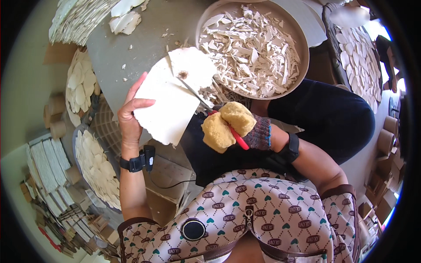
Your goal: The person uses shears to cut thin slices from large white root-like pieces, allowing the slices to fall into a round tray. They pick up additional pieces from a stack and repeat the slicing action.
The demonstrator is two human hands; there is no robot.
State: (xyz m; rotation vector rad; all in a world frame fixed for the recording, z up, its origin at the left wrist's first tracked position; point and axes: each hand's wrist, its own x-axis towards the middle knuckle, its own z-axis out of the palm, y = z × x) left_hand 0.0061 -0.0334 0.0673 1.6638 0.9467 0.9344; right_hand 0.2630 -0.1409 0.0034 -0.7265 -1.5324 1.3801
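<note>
My left hand (131, 113) grips a thin, stiff white sheet (164, 105) with ragged edges by its left side, thumb on top. A brown spot (182, 75) marks the sheet's upper part. In my right hand (262, 132), gloved in grey-brown knit, is a pair of scissors (193, 90) with red handles. Yellow sponge (221, 131) pads the handles and hides most of the fingers. The scissor blades reach over the sheet, their tips at the brown spot, where a cut or crack line runs up to the edge.
A round tray (306, 59) full of white offcuts stands beyond my right hand. Grey table surface (109, 57) carries small crumbs and a stack of white sheets (81, 22). Baskets of pale round slices (94, 164) stand at left; another basket (357, 59) is far right.
</note>
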